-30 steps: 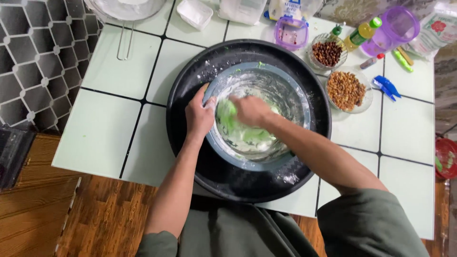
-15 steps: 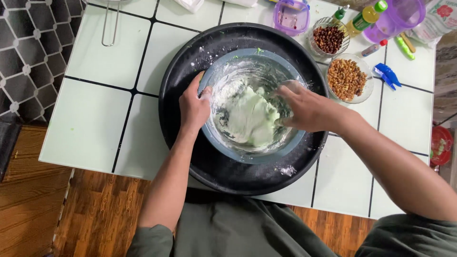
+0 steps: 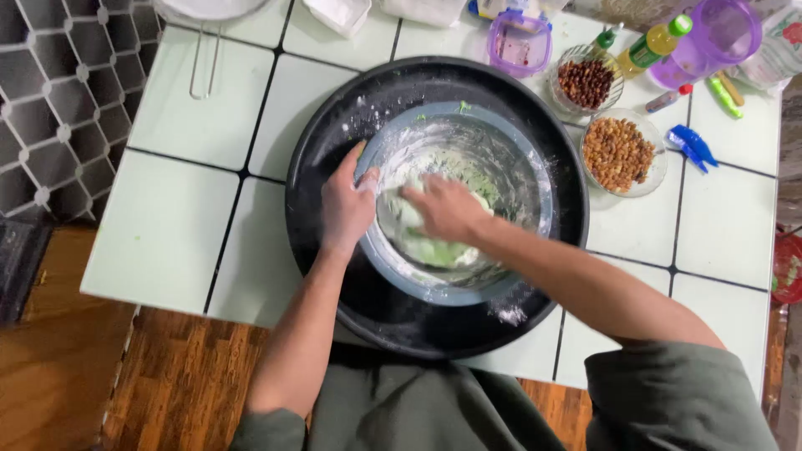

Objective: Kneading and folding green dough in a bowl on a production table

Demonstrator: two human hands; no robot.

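Left hand (image 3: 347, 205) gripped the bowl (image 3: 535, 179) rim at its left side, fingers hooked over the edge. Right hand (image 3: 447, 209) pressed down into the dough (image 3: 434, 249), fingers loosely curled; blurred, so exact grip impossible to tell. Dough sat low in the bowl's left half, pale with green streaks. Bowl stood inside a wide black tray (image 3: 334, 125), flour dusted across both.

Risks, as judged: bowl could slide or tip on the floured tray under a hard push; more flour could spill over the rim; sticky dough could cling and lift the bowl.

Dough a rough lump, long axis running roughly from upper left to lower right, no clear pointed end. Nearby on the tiled surface (image 3: 184, 234): two dishes of nuts (image 3: 618, 154), a purple box (image 3: 518, 42).
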